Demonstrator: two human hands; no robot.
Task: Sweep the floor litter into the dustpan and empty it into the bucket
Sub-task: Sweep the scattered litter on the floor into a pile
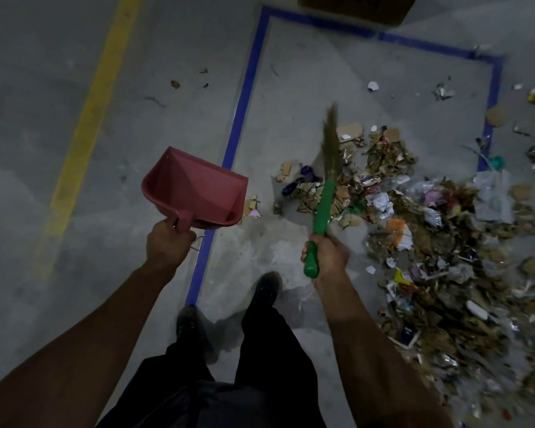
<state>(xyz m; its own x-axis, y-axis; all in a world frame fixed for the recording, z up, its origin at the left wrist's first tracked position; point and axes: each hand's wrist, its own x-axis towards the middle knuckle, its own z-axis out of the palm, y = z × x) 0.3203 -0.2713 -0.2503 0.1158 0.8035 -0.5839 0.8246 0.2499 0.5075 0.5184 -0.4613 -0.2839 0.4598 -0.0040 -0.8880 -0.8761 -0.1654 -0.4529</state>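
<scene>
A person stands on a grey concrete floor (291, 88), dark trousers and shoes visible below. The left hand (167, 242) is curled round the stub handle of a dull red plastic dustpan (195, 193), held off the floor with its open mouth tilted up and left of the blue tape line (241, 100). The right hand (328, 254) grips the green plastic handle of a straw-bristled broom (325, 196), right of that line. Its bristles meet a broad litter pile (430, 230) of cardboard scraps, paper and wrappers.
</scene>
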